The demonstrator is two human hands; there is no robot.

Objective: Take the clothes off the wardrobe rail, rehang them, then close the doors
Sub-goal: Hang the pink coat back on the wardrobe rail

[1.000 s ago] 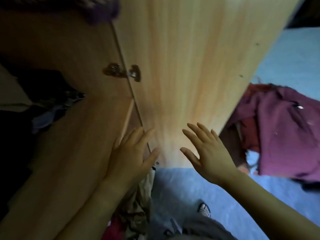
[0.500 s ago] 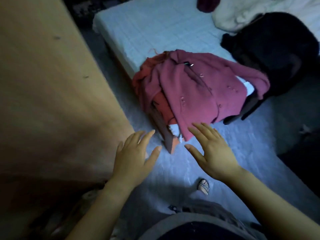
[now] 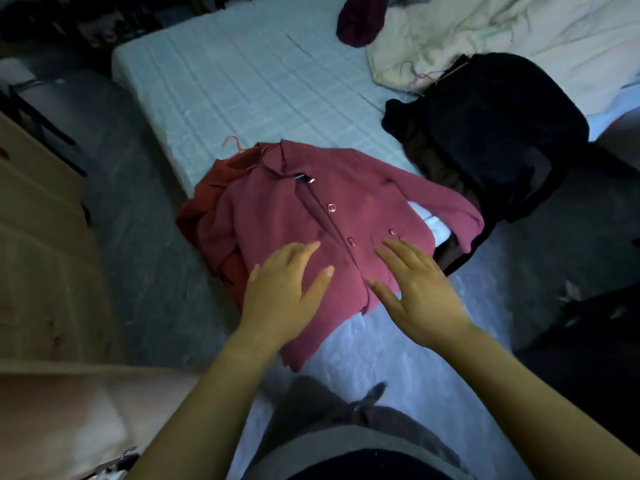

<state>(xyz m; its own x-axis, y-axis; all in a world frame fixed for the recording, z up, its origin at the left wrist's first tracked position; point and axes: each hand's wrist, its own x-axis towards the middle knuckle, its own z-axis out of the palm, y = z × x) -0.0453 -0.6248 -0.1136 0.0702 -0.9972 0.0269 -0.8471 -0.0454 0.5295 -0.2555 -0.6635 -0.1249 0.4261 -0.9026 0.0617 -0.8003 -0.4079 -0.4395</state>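
Both hands are spread and empty, the left hand (image 3: 282, 292) and right hand (image 3: 415, 292) hovering over the pink jacket (image 3: 311, 216) at the bed's (image 3: 249, 84) near corner. Lifted carelessly, it could slip off its hanger (image 3: 233, 143).

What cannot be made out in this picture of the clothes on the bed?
Head view:
Red garment: mostly covered by the pink jacket.
Black clothes: too dark to tell apart.
Wardrobe: cut by the left edge; rail unseen.
Left hand, right hand: contact with the jacket unclear from above.
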